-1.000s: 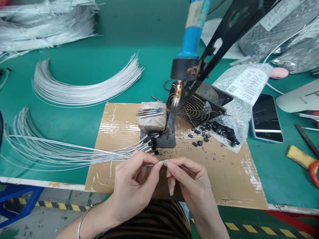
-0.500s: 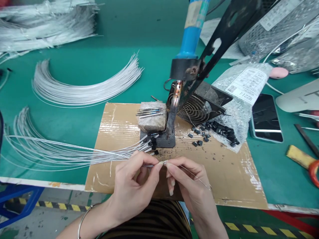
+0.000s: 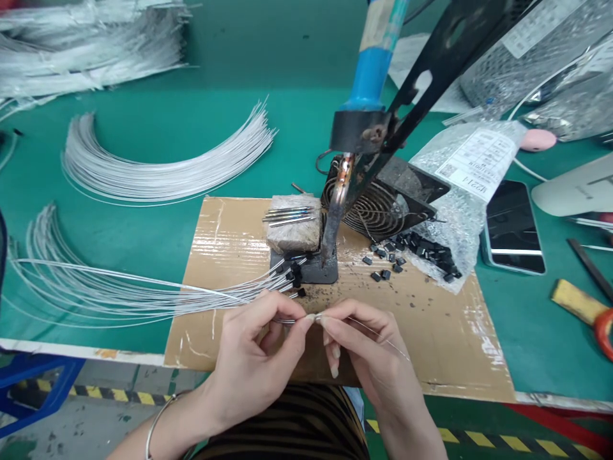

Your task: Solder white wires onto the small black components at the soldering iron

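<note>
Over the cardboard's front part, my left hand (image 3: pixel 261 351) pinches a thin wire between thumb and forefinger. My right hand (image 3: pixel 366 345) meets it fingertip to fingertip, closed on a fine, shiny wire (image 3: pixel 383 342) that trails back over its fingers. The joint between the fingertips is too small to make out. Just beyond my left hand lies a loose bunch of white wires (image 3: pixel 201 298), some tipped with small black connectors (image 3: pixel 293 271). A blue-handled soldering iron (image 3: pixel 366 80) points down from a black stand, its tip beyond my hands.
A wrapped block (image 3: pixel 293 233) carries several metal rods. Right of it are a black fan (image 3: pixel 383 207), loose black connectors (image 3: pixel 383 275), a plastic bag (image 3: pixel 467 204) and a phone (image 3: pixel 514 227). Curved wire bundles (image 3: pixel 163 176) lie at left. A red-handled tool (image 3: pixel 604 332) lies far right.
Both hands keep their pinch at nearly the same spot. My right hand's lower fingers have shifted slightly, and the view has moved a little.
</note>
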`<state>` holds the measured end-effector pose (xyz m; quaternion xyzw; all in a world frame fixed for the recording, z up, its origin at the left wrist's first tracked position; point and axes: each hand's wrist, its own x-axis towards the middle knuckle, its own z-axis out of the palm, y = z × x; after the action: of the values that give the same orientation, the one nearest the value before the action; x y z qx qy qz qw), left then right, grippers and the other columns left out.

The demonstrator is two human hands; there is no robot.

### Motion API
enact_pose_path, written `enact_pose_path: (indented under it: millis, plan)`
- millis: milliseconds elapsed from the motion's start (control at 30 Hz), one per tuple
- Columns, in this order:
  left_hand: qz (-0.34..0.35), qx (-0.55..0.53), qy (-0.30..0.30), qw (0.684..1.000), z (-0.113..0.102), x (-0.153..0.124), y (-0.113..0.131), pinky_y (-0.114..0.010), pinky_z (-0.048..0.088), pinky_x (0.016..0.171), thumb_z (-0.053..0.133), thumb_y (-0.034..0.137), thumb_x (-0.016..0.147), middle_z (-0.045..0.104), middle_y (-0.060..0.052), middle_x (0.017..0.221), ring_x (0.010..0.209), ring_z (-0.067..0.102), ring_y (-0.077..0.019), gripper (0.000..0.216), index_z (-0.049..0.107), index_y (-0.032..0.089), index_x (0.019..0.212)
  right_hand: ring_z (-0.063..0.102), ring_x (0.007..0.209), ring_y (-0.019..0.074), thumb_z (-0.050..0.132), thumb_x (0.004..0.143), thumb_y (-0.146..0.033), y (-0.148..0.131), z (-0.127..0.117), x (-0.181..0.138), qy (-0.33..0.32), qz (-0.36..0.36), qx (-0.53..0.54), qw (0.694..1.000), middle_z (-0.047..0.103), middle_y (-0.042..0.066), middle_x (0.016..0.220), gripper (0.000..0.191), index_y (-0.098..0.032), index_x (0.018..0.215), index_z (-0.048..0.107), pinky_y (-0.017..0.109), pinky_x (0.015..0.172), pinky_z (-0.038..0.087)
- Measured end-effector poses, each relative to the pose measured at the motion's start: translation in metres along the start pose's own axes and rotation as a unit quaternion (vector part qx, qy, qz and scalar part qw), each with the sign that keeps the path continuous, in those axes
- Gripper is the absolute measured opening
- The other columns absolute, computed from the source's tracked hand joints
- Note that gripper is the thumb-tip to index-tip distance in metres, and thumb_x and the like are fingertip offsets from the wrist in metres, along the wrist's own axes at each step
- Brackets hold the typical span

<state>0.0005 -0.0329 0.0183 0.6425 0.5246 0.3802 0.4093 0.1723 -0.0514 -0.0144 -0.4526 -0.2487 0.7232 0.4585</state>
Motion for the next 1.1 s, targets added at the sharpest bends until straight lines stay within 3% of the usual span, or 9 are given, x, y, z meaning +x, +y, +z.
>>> enact_pose_path:
  millis: [67, 300, 500, 800, 900, 1100]
  plan:
    - [-0.005, -0.002, -0.004, 1.0, 0.0, 0.0, -0.001, -0.019, 0.03, 0.042, 0.069, 0.008, 0.09, 0.053, 0.007, 0.06, 0.046, 0.037, -0.0054, 0.017, 0.066, 0.018, 0.077, 0.061, 0.043, 0.0112, 0.088, 0.086, -0.039, -0.002, -0.001, 0.0, -0.013, 0.013, -0.008, 1.0, 0.069, 0.0, 0.057, 0.023, -0.019, 0.077, 0.084, 0.021, 0.045, 0.051]
    - [-0.041, -0.024, -0.003, 0.999, 0.002, -0.002, -0.003, -0.02, 0.031, 0.042, 0.068, 0.013, 0.094, 0.054, 0.006, 0.059, 0.045, 0.039, -0.0069, 0.014, 0.066, 0.018, 0.081, 0.061, 0.045, 0.0093, 0.088, 0.085, -0.039, -0.002, 0.007, -0.004, 0.029, 0.005, 0.012, 0.999, 0.071, -0.001, 0.063, 0.019, -0.021, 0.08, 0.085, 0.02, 0.047, 0.05]
    - [0.004, 0.014, 0.032, 0.999, 0.007, -0.004, -0.001, -0.019, 0.028, 0.041, 0.069, 0.008, 0.093, 0.046, 0.009, 0.059, 0.045, 0.035, -0.0053, 0.017, 0.064, 0.019, 0.081, 0.06, 0.045, 0.0063, 0.089, 0.085, -0.037, 0.003, 0.018, -0.008, 0.08, -0.001, 0.054, 0.995, 0.069, -0.003, 0.063, 0.015, -0.022, 0.082, 0.084, 0.016, 0.05, 0.049]
    - [0.077, 0.079, 0.038, 0.993, 0.005, -0.006, -0.005, -0.02, 0.034, 0.048, 0.07, 0.005, 0.09, 0.052, 0.008, 0.059, 0.049, 0.039, -0.0068, 0.016, 0.065, 0.019, 0.082, 0.058, 0.044, 0.0074, 0.087, 0.087, -0.038, 0.002, 0.008, 0.001, 0.023, -0.014, 0.037, 0.999, 0.062, -0.004, 0.052, 0.025, -0.019, 0.073, 0.079, 0.016, 0.048, 0.045]
    - [0.051, 0.049, 0.027, 0.997, 0.005, -0.005, -0.005, -0.02, 0.031, 0.045, 0.068, 0.006, 0.091, 0.051, 0.008, 0.059, 0.047, 0.037, -0.006, 0.016, 0.065, 0.019, 0.081, 0.059, 0.044, 0.0067, 0.087, 0.087, -0.04, -0.002, 0.005, 0.0, 0.018, -0.007, 0.017, 1.0, 0.064, -0.004, 0.052, 0.023, -0.02, 0.076, 0.081, 0.015, 0.049, 0.046]
    - [-0.072, -0.048, -0.01, 0.996, 0.002, -0.003, -0.003, -0.022, 0.029, 0.042, 0.067, 0.017, 0.093, 0.053, 0.006, 0.058, 0.046, 0.039, -0.0078, 0.015, 0.064, 0.019, 0.079, 0.063, 0.047, 0.007, 0.086, 0.088, -0.04, -0.003, 0.002, -0.005, 0.016, -0.01, -0.019, 1.0, 0.071, -0.002, 0.063, 0.018, -0.024, 0.08, 0.085, 0.016, 0.05, 0.05]
